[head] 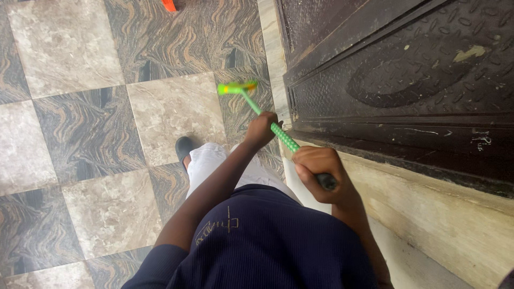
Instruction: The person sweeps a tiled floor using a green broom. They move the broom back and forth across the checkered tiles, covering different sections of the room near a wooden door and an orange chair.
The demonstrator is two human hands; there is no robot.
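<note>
A broom with a green dotted handle [282,136] runs from my hands down to its green head [237,88] on the tiled floor, close to the door's base. My left hand [261,129] grips the handle lower down, nearer the head. My right hand [320,172] is closed around the dark upper end of the handle. The head looks blurred. My white trouser leg and a dark shoe [184,147] show below my left arm.
A dark embossed metal door [407,69] fills the upper right, with a pale stone threshold [439,214] beneath it. The floor [96,134] is checkered in beige and dark swirled marble tiles. A small orange object [169,5] lies at the top edge.
</note>
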